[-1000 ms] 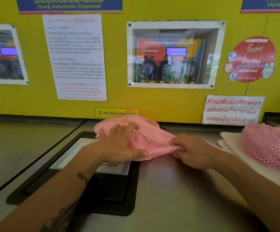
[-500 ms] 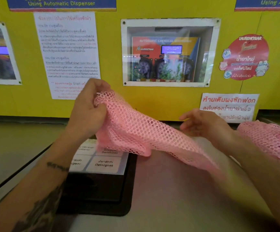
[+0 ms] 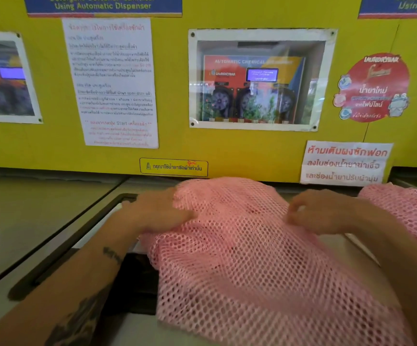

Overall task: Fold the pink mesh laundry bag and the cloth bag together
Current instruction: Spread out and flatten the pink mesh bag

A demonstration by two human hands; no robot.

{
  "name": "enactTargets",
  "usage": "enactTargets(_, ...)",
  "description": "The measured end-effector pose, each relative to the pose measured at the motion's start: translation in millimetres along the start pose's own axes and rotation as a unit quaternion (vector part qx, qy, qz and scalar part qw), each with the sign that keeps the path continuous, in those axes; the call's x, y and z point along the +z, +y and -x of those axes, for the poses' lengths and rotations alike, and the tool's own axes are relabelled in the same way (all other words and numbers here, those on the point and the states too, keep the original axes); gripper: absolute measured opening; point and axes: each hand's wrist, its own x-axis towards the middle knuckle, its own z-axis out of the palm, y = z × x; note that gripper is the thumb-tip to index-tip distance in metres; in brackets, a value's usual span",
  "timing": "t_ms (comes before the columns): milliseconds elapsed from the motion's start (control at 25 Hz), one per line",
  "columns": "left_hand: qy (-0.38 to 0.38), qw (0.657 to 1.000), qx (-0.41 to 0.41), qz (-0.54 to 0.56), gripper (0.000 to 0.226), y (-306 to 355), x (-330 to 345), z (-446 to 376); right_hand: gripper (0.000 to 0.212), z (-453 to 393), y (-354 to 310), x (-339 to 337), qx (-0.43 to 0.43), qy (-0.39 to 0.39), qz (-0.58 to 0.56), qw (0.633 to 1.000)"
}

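Note:
The pink mesh laundry bag (image 3: 247, 258) lies spread wide over the grey machine top (image 3: 40, 221), reaching from the yellow wall down to the near edge. My left hand (image 3: 157, 216) rests flat on its upper left edge, fingers stretched out. At the bag's upper right, my right hand (image 3: 322, 213) has its fingers curled into the mesh. A second bunch of pink mesh (image 3: 407, 211) sits at the far right. Only a pale sliver of the white cloth bag (image 3: 367, 253) shows beneath my right forearm.
A black-framed dispenser lid (image 3: 127, 283) is set into the machine top, partly under the mesh. The yellow wall (image 3: 252, 151) with paper notices and a glazed window stands right behind. A seam to a neighbouring machine top runs at the left.
The mesh bag was bunched under both hands, then my left hand lifted it high. Now it is down again and spread far wider, with both hands on its upper edge.

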Motion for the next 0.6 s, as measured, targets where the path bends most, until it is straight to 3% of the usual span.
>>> enactTargets(120,-0.023,0.995,0.1,0.017,0.078,-2,9,-1,0.033,-8,5,10,-0.003,0.154,-0.079,0.985)
enactTargets(160,-0.012,0.993,0.119,0.02,0.08,3,12,-2,0.038,-12,3,17,-0.03,0.162,-0.121,0.979)
enactTargets(240,0.056,0.986,0.157,0.015,0.068,12,11,-5,0.054,-20,-4,30,-0.082,0.097,-0.121,0.985)
enactTargets(320,0.197,0.965,0.17,-0.014,0.058,24,0,2,0.069,-22,-7,38,-0.104,0.007,-0.071,0.992)
enactTargets(400,0.323,0.927,0.187,-0.026,0.06,29,-11,13,0.073,-19,-6,36,-0.115,-0.02,-0.092,0.989)
enactTargets(440,0.328,0.922,0.203,0.028,0.058,26,-16,15,0.07,-16,-7,35,-0.124,-0.007,-0.115,0.986)
enactTargets(480,0.264,0.929,0.206,0.156,0.053,23,-23,19,0.062,-16,-7,35,-0.134,0.012,-0.128,0.983)
enactTargets(520,0.122,0.911,0.198,0.341,0.046,19,-30,24,0.05,-16,-7,35,-0.144,0.031,-0.136,0.98)
enactTargets(560,-0.034,0.846,0.184,0.499,0.043,19,-39,31,0.039,-17,-7,35,-0.149,0.04,-0.144,0.978)
enactTargets(600,-0.112,0.801,0.16,0.566,0.039,12,-42,29,0.032,-17,-7,35,-0.149,0.039,-0.152,0.976)
